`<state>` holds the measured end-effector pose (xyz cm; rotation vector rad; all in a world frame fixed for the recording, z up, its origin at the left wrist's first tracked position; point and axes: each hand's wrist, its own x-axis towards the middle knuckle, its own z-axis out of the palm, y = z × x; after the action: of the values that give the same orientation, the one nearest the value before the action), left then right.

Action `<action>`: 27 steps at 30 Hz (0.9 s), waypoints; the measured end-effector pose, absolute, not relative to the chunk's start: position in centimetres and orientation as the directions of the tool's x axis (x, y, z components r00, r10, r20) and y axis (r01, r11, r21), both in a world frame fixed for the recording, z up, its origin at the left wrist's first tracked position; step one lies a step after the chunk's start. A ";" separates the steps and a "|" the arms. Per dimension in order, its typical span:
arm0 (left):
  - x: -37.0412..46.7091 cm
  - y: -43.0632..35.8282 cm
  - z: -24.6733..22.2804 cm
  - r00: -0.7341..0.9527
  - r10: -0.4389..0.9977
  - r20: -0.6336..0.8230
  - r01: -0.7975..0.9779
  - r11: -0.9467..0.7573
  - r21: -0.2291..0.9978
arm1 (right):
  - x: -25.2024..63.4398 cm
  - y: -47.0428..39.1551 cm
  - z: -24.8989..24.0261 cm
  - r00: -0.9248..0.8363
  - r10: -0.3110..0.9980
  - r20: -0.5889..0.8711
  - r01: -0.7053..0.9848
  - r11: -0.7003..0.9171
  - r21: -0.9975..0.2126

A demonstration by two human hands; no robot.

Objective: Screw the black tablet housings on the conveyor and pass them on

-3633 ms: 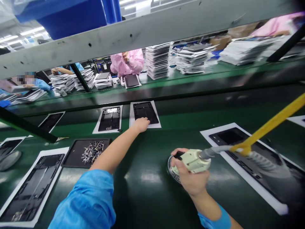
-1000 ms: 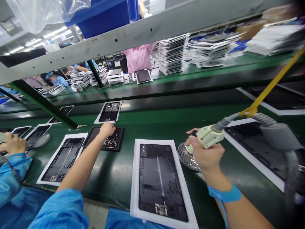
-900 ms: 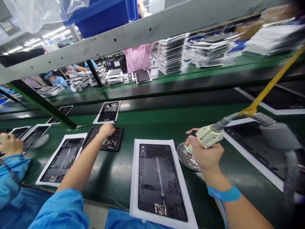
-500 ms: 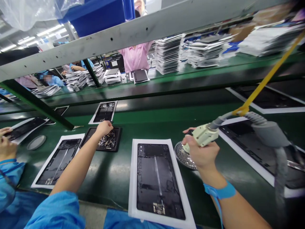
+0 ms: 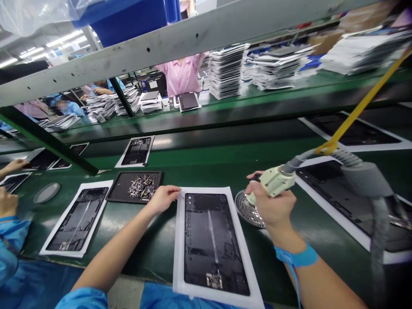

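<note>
My left hand is closed in a pinch at the upper left corner of a white sheet, beside a black tablet housing. Whatever its fingertips hold is too small to make out. My right hand is wrapped round a cream corded electric screwdriver, whose tip is hidden. Under that hand lies a round metal plate full of small holes. A shallow black tray with a heap of small metallic parts sits left of my left hand.
More tablet housings lie on white sheets: one to the left, one behind the tray, and one under the cable. A yellow strap holds the grey cable. A co-worker's hands are at far left. A metal beam crosses above.
My left hand has moved from over the small parts in the tray rightward to the corner of the sheet. My right hand stays on the screwdriver. The co-worker's hands at left have shifted.
</note>
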<state>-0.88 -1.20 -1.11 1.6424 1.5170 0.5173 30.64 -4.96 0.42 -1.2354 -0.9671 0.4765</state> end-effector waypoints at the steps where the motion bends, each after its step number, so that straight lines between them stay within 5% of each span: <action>1: -0.6 -1.5 -1.7 0.195 0.953 -0.233 0.602 0.071 0.795 | 30.6 -4.9 0.4 0.539 0.765 0.353 0.186 0.300 -0.936; 6: -0.2 -2.2 -2.4 0.288 0.951 -0.115 0.661 -0.111 0.742 | 30.7 -4.9 0.3 0.527 0.758 0.384 0.206 0.324 -0.923; 13: 0.6 -2.1 -3.5 0.482 0.830 0.281 0.755 -0.556 0.346 | 30.9 -4.9 -0.3 0.520 0.764 0.383 0.195 0.331 -0.923; 20: 1.0 -2.3 -4.1 0.579 0.792 0.195 0.805 -0.592 0.016 | 30.9 -4.9 -0.1 0.513 0.769 0.382 0.188 0.334 -0.924; 27: 2.2 -4.3 -2.7 0.546 0.830 0.109 0.838 -0.542 -0.071 | 30.8 -5.2 0.2 0.521 0.775 0.358 0.172 0.315 -0.933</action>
<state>2.19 -4.27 -2.71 2.8622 1.5501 0.1013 30.77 -5.20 0.18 -1.2150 -0.9799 0.4947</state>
